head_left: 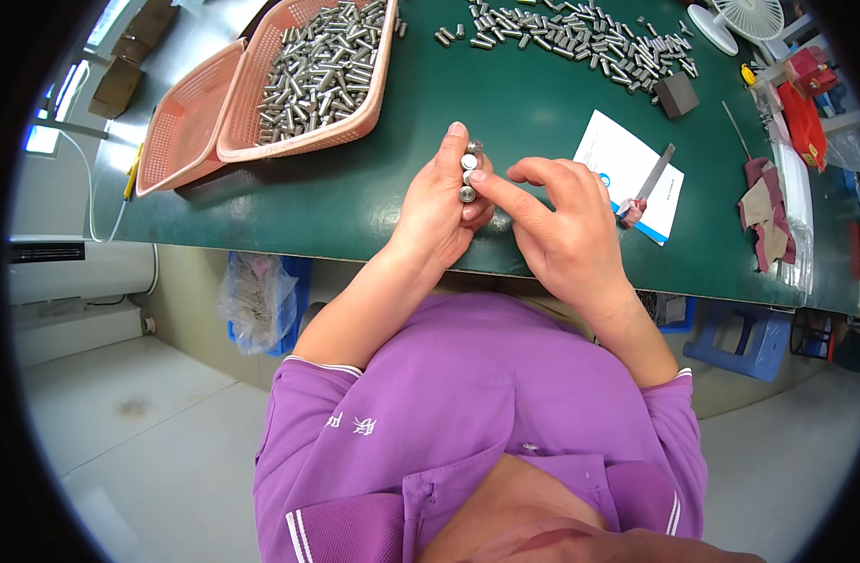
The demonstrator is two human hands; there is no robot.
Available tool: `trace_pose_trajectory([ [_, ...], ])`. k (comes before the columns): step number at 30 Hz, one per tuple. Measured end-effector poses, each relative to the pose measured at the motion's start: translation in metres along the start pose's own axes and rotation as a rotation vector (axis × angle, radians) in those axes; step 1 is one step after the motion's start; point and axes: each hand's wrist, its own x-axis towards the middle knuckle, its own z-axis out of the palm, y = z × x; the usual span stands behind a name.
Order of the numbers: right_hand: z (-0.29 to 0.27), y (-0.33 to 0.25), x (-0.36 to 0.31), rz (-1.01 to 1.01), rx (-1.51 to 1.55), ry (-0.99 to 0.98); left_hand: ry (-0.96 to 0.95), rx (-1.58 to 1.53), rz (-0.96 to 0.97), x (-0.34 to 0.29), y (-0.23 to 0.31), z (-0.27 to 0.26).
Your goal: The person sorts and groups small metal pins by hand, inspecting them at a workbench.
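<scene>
short silver metal cylinders (468, 162) are gripped in the bare left hand (434, 202), above a green tabletop (505, 94); one is touched by the half-open bare right hand (573, 220). a white paper sheet (599, 145) is partly covered by a grey metal blade (657, 171). a pink perforated plastic basket (251, 113) is cut off by the top edge. the cylinders, perhaps four, are mostly hidden.

On my feed I place everything by the white sheet (601, 141). A blade (657, 172) with a wrapped handle (631, 213) lies across it. Just beyond it I see a dark grey block (677, 97), and farther past it a white fan (751, 17). Right of it I make out a maroon-and-beige cloth (760, 216). Lower than it and rightward I have a blue stool (775, 342); far to its left, a cardboard box (117, 86).
</scene>
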Motion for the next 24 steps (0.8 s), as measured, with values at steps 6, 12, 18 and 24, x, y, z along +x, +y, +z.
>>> trace_pose_trajectory([
  [6, -0.001, -0.004, 0.002, -0.045, 0.018, 0.013, 0.005, -0.011, 0.023, 0.002, -0.002, 0.0],
  [12, -0.007, 0.002, -0.005, -0.089, -0.016, 0.037, 0.026, -0.08, -0.024, 0.0, 0.006, -0.005],
  [18, -0.004, 0.024, -0.027, -0.008, 0.027, 0.067, -0.028, 0.475, 0.629, 0.001, 0.08, -0.024],
  [24, -0.003, 0.021, -0.025, 0.013, 0.086, 0.014, 0.716, 1.537, 0.773, 0.042, 0.174, -0.09],
])
